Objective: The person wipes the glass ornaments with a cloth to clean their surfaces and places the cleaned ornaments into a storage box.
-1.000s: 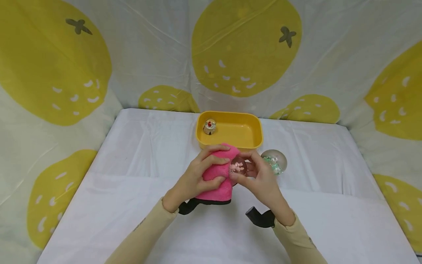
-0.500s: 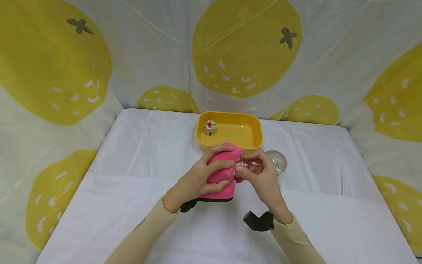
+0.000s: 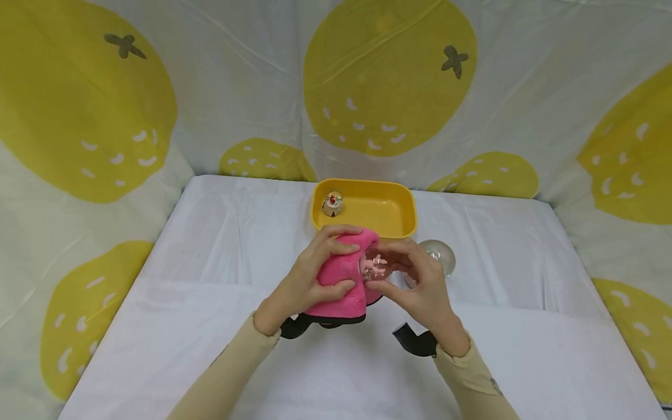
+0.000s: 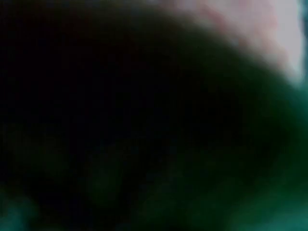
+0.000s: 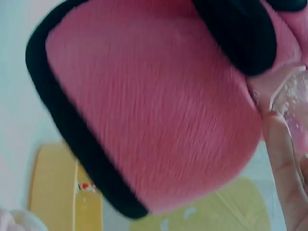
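Curtain (image 3: 241, 87): pale, printed with large yellow lemons, behind and to the sides. Worktop (image 3: 157, 338): white-covered, carries all items below. Yellow tray (image 3: 388, 213): at the far side of the worktop, beyond the hands; holds one item, at its left end. Pink cloth (image 3: 341, 271): black-edged, folded, held up just this side of the tray. Left hand (image 3: 307, 277): fingers and thumb curled over the cloth, gripping it. Right hand (image 3: 422, 286): thumb and fingers pinching the pink globe. Clear globe (image 3: 445, 254): on the worktop, near the tray's right end; partly hidden by the right hand, contents unclear. Pink globe (image 3: 383, 271): between the two hands, its near-left side against the cloth; pink figure inside the glass. Small globe (image 3: 332, 203): inside the tray, white with a red top within. Left wrist view: too dark and blurred to read.
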`<action>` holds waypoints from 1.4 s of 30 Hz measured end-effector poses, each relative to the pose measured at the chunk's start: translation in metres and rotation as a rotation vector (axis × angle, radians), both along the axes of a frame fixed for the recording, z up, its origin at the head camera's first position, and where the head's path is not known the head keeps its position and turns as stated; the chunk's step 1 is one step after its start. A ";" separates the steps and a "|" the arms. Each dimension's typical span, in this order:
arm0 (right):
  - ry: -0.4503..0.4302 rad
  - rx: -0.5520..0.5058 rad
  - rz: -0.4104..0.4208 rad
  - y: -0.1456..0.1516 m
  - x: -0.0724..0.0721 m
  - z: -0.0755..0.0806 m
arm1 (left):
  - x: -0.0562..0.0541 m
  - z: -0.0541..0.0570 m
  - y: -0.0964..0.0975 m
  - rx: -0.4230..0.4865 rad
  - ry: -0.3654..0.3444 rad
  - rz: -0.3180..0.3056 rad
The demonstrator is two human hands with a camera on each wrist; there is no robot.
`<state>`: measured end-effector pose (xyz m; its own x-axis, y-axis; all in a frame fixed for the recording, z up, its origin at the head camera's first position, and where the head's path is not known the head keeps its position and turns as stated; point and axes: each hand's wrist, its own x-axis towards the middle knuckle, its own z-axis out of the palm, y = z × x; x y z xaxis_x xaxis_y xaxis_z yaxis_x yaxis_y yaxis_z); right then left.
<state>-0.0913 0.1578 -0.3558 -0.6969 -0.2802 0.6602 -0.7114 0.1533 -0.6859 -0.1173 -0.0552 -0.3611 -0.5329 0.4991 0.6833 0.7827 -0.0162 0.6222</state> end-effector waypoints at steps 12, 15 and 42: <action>-0.280 -0.045 -0.048 -0.003 0.007 0.001 | 0.000 0.004 0.002 -0.033 0.082 0.025; -0.139 0.027 0.011 0.001 0.005 0.001 | -0.003 0.007 0.000 0.001 0.047 0.019; 0.083 0.079 -0.012 -0.006 0.004 0.004 | -0.002 0.001 0.001 0.039 -0.006 0.022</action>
<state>-0.0869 0.1523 -0.3522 -0.6443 -0.3255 0.6920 -0.7631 0.2137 -0.6100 -0.1188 -0.0546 -0.3597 -0.5474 0.4604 0.6988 0.7796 -0.0229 0.6258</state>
